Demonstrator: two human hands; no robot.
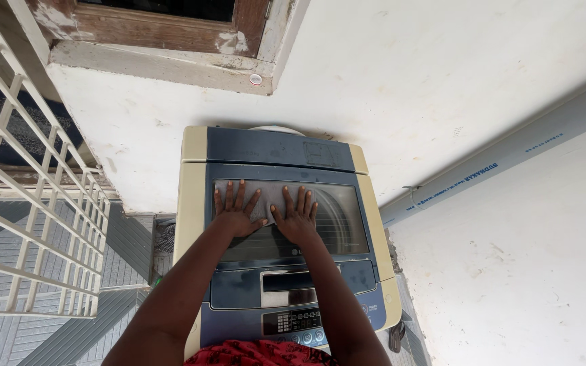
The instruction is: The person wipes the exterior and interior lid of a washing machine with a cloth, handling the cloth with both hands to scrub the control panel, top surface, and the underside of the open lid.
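Note:
A top-loading washing machine with cream sides and a dark blue top stands against a white wall. Its lid is down, with a see-through window. A pale grey cloth lies spread flat on the lid. My left hand presses on the cloth's left part, fingers spread. Beside it my right hand lies flat on the cloth's right part, fingers apart too. Neither hand grips the cloth. The control panel with small buttons sits at the near edge of the machine.
A white metal railing runs along the left over a grey tiled floor. A wooden window frame is set in the wall above the machine. A pale pipe slants down the right wall. Red fabric shows at the bottom edge.

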